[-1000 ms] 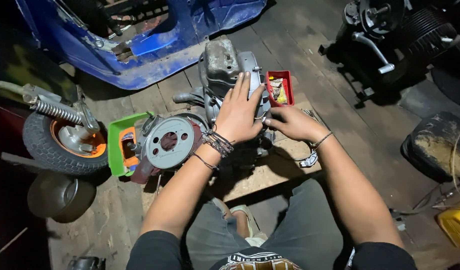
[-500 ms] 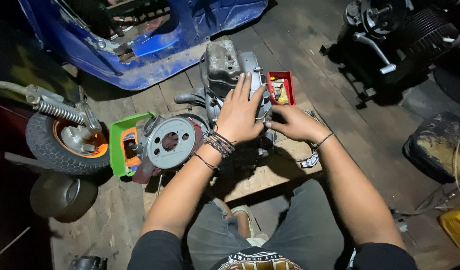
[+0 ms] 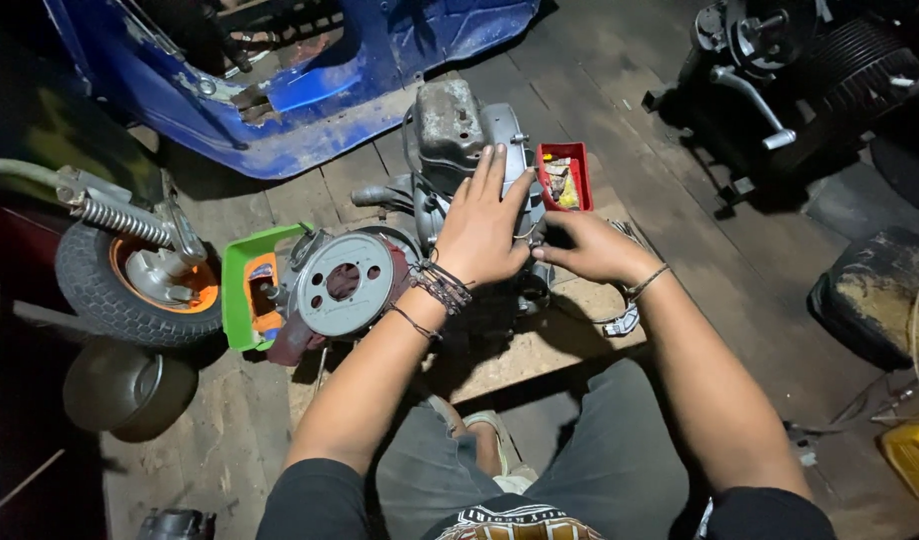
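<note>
A grey scooter engine lies on a wooden board on the floor, with a round brake drum plate at its left end. My left hand rests flat on the engine casing, fingers spread. My right hand sits beside it at the engine's right side, fingers curled against a part I cannot make out. A small red tray with bits in it stands just beyond my hands.
A green tray lies left of the drum. A small wheel with an orange rim and a spring stands at far left, a dark pot below it. A blue scooter body is behind; another engine at top right.
Both hands stay on the engine; the left hand has shifted slightly, its fingers reaching a little further over the casing.
</note>
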